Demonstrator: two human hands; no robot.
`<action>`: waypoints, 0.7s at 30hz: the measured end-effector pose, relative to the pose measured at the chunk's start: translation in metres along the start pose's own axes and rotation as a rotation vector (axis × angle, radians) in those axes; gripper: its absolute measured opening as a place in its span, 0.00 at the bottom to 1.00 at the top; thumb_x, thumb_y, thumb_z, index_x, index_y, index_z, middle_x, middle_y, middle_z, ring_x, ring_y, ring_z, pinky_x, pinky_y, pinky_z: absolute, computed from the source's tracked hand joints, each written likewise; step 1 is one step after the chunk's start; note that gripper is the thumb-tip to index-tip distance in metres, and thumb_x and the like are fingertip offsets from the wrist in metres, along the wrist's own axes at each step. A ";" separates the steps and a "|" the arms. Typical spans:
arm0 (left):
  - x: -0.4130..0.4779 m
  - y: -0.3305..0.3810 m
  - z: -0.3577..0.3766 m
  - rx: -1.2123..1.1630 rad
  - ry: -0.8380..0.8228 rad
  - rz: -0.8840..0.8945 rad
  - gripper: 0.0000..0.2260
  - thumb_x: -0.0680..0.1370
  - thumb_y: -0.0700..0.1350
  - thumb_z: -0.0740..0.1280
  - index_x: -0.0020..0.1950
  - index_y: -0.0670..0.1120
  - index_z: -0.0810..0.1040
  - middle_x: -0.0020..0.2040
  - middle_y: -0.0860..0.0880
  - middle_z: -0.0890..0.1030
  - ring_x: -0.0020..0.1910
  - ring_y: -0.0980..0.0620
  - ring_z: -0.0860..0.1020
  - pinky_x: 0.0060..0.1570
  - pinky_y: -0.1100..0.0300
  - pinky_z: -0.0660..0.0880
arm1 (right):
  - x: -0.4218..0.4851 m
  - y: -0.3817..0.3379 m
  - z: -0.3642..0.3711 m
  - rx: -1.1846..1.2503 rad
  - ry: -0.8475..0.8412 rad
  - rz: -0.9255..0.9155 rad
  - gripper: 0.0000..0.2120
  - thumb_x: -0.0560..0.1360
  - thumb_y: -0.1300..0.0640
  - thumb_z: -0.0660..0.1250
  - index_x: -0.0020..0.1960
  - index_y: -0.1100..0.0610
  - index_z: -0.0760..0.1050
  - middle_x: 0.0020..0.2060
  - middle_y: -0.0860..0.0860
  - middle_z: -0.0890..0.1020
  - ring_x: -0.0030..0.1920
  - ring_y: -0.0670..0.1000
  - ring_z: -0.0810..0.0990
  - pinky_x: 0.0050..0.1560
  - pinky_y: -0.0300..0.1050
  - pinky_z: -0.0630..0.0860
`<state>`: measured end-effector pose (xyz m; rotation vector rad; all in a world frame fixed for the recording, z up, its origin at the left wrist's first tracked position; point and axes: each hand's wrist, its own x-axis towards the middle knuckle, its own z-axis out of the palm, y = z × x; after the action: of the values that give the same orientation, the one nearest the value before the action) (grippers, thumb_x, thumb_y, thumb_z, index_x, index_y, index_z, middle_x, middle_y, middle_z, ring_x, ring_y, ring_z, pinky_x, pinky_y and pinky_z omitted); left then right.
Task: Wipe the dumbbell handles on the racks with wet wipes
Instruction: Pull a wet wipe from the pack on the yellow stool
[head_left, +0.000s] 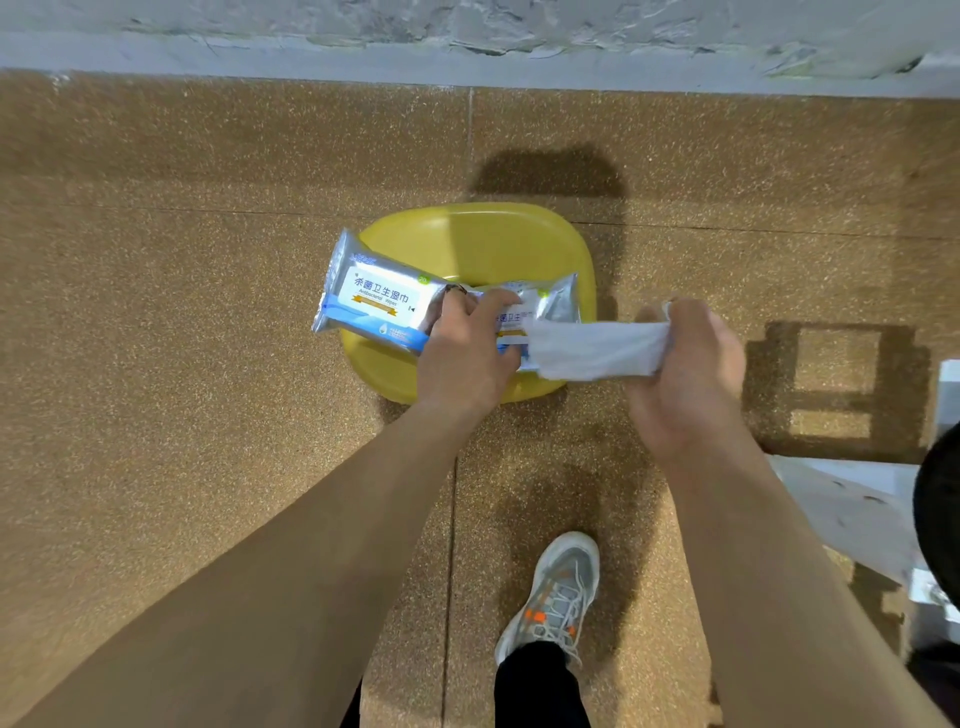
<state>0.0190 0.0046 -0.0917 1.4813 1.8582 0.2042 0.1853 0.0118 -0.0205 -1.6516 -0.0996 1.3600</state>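
White wipe (597, 349) stretched from the pack (553, 306) to my right hand (685, 374), whose curled fingers gripped its end. My left hand (467, 353) pinched that pack over a yellow stool (478, 239); a second pack (374, 301) sat just left, against my fingers.

Wipes pack (376, 299) reads "杀菌卫生湿巾", "Antibacterial Wipes"

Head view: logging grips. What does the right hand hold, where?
Right hand grips a white wet wipe by its end, opposite the silver foil pack.
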 end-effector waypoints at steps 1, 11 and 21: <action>-0.002 0.001 0.000 0.015 -0.001 0.005 0.24 0.76 0.46 0.73 0.71 0.55 0.72 0.56 0.49 0.67 0.51 0.49 0.71 0.48 0.53 0.77 | -0.002 -0.003 -0.004 0.025 0.053 0.025 0.08 0.83 0.60 0.60 0.44 0.56 0.69 0.31 0.46 0.76 0.29 0.44 0.75 0.35 0.41 0.74; -0.039 -0.010 0.010 0.400 -0.036 0.351 0.36 0.76 0.49 0.67 0.81 0.44 0.57 0.83 0.45 0.53 0.81 0.42 0.54 0.77 0.43 0.58 | -0.002 0.010 -0.020 -1.302 -0.337 -0.264 0.08 0.77 0.52 0.69 0.56 0.46 0.79 0.50 0.42 0.80 0.47 0.48 0.80 0.51 0.48 0.77; -0.034 -0.013 0.031 0.536 -0.175 0.286 0.36 0.82 0.59 0.56 0.81 0.54 0.36 0.82 0.51 0.35 0.81 0.47 0.36 0.79 0.41 0.43 | 0.000 0.053 0.002 -1.436 -0.487 -0.552 0.29 0.77 0.59 0.63 0.78 0.49 0.67 0.75 0.42 0.69 0.66 0.50 0.77 0.61 0.52 0.76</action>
<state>0.0304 -0.0394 -0.1063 2.0541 1.6235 -0.3071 0.1588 -0.0157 -0.0574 -1.9934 -2.0343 1.2009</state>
